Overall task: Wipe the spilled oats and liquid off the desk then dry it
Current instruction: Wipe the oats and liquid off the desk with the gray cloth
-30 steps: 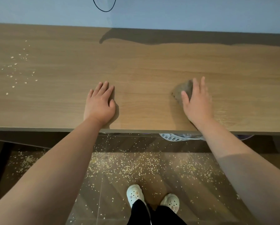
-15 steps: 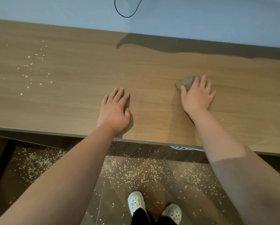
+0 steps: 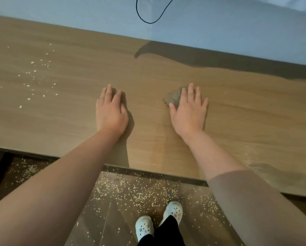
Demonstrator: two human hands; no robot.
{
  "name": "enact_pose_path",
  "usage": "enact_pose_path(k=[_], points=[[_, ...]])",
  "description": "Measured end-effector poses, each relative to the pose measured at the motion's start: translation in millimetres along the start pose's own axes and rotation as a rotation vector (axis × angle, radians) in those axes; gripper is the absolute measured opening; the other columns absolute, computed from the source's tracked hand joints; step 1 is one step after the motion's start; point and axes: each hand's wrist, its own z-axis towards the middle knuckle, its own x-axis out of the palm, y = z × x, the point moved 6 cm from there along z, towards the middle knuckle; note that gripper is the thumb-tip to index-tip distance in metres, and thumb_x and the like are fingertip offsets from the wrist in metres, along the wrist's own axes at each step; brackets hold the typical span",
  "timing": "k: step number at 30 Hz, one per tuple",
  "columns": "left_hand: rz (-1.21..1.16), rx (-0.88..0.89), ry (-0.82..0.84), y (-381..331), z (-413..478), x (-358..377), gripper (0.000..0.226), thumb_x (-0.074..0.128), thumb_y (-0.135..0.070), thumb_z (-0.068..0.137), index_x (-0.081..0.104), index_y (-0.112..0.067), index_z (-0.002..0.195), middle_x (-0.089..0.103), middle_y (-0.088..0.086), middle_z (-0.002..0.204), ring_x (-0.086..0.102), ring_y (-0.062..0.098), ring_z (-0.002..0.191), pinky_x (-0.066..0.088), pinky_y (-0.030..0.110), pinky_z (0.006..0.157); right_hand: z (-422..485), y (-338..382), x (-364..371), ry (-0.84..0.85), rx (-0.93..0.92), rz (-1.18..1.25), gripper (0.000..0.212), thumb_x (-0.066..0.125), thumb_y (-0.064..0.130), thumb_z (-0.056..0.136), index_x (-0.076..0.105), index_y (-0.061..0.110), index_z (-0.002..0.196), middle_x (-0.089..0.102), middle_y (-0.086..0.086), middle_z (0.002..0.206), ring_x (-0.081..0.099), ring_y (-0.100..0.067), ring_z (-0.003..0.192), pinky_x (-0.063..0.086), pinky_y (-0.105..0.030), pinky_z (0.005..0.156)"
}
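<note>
While left hand (image 3: 111, 112) rests flat, right hand (image 3: 188, 113), fingers (image 3: 191, 93) straight, presses cloth (image 3: 174, 98) away from desk (image 3: 237, 121) edges.

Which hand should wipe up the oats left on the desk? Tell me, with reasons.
Right, probably. The right hand presses the grey cloth flat on the desk; the left hand is bare. The oats lie far left, so the left hand, nearer them, would need to move aside.

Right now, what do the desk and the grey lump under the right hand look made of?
Desk: wood-grain board, likely laminate or veneer, matte; long streaky grain, thin flat edge. Lump: grey, soft and rumpled, probably a cloth or sponge, peeking out past the right hand, which presses it; weave too blurred to tell.
</note>
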Motion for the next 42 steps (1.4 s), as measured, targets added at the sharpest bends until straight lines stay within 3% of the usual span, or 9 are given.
enact_pose_path(k=[4, 12, 17, 19, 24, 26, 32, 38, 42], points=[[0.156, -0.034, 0.045, -1.2, 5.7, 12.8, 0.054, 0.027, -0.033, 0.102, 0.022, -0.021, 0.155, 0.006, 0.007, 0.164, 0.000, 0.022, 0.151, 0.004, 0.042, 0.122, -59.0, 26.9, 10.8, 0.129, -0.506, -0.085, 0.071, 0.014, 0.060, 0.095, -0.003, 0.021, 0.152, -0.018, 0.000, 0.159, -0.018, -0.021, 0.147, -0.008, -0.049, 0.118], [0.266, 0.191, 0.175, -16.7, 7.4, 23.6, 0.068, 0.009, -0.045, 0.092, 0.012, -0.022, 0.156, 0.004, 0.005, 0.164, -0.004, 0.021, 0.151, 0.002, 0.046, 0.121, 79.4, -27.6, -6.4, 0.020, -0.010, 0.018, 0.067, 0.030, 0.051, 0.100, 0.021, 0.012, 0.155, 0.007, -0.009, 0.164, 0.007, -0.029, 0.150, 0.011, -0.055, 0.119], [0.210, 0.133, 0.164, -11.4, 11.7, 21.5, 0.075, 0.011, -0.048, 0.087, 0.013, -0.019, 0.156, 0.005, 0.003, 0.164, -0.004, 0.018, 0.151, -0.001, 0.043, 0.121, 30.3, 15.8, 2.2, 0.076, -0.541, -0.022, 0.060, 0.029, 0.050, 0.098, 0.030, 0.023, 0.152, 0.008, -0.007, 0.164, 0.008, -0.031, 0.150, 0.010, -0.051, 0.119], [0.181, 0.104, 0.160, -10.4, 12.0, 20.0, 0.075, 0.012, -0.048, 0.087, 0.015, -0.019, 0.156, 0.006, 0.004, 0.164, -0.003, 0.018, 0.151, -0.001, 0.043, 0.121, 37.0, -0.6, -0.9, 0.092, -0.610, -0.039, 0.060, 0.029, 0.049, 0.096, 0.037, 0.021, 0.149, 0.012, -0.005, 0.164, 0.011, -0.029, 0.150, 0.013, -0.052, 0.118], [0.149, 0.030, 0.121, -6.9, 13.0, 15.9, 0.072, 0.018, -0.046, 0.089, 0.020, -0.020, 0.155, 0.009, 0.005, 0.164, -0.003, 0.018, 0.151, -0.001, 0.044, 0.122, 165.4, -26.9, -13.1, 0.015, -0.076, 0.027, 0.054, 0.035, 0.046, 0.101, 0.035, 0.019, 0.148, 0.012, -0.009, 0.163, 0.011, -0.031, 0.149, 0.012, -0.058, 0.118], [0.145, -0.046, 0.092, -2.6, 14.6, 14.4, 0.067, 0.023, -0.042, 0.092, 0.020, -0.020, 0.155, 0.008, 0.005, 0.164, -0.004, 0.018, 0.151, -0.002, 0.043, 0.121, 184.4, -7.6, -14.0, 0.024, -0.004, 0.057, 0.056, 0.033, 0.046, 0.102, 0.031, 0.019, 0.150, 0.009, -0.009, 0.164, 0.007, -0.030, 0.150, 0.010, -0.058, 0.118], [0.214, -0.140, 0.083, 2.7, 16.9, 16.6, 0.061, 0.034, -0.033, 0.099, 0.014, -0.021, 0.156, 0.001, 0.005, 0.164, -0.008, 0.018, 0.151, -0.004, 0.042, 0.122, 86.5, 35.7, -4.4, 0.030, -0.645, 0.044, 0.059, 0.037, 0.047, 0.098, 0.031, 0.022, 0.151, 0.005, -0.003, 0.164, -0.003, -0.027, 0.150, -0.008, -0.052, 0.116], [0.217, -0.141, 0.075, 1.5, 17.1, 16.3, 0.069, 0.022, -0.040, 0.090, 0.017, -0.021, 0.156, 0.005, 0.006, 0.164, -0.005, 0.019, 0.151, -0.002, 0.041, 0.121, 186.0, -41.3, -19.7, -0.083, -0.012, 0.028, 0.055, 0.042, 0.039, 0.100, 0.037, 0.009, 0.146, 0.027, -0.017, 0.153, 0.027, -0.039, 0.137, 0.025, -0.052, 0.111], [0.210, -0.140, 0.067, 1.1, 16.2, 15.6, 0.062, 0.028, -0.036, 0.096, 0.019, -0.020, 0.155, 0.006, 0.006, 0.164, -0.004, 0.019, 0.151, -0.002, 0.041, 0.121, 198.6, 24.5, -16.8, -0.083, -0.070, 0.057, 0.057, 0.042, 0.039, 0.099, 0.034, 0.008, 0.147, 0.030, -0.017, 0.151, 0.026, -0.036, 0.139, 0.025, -0.051, 0.111]])
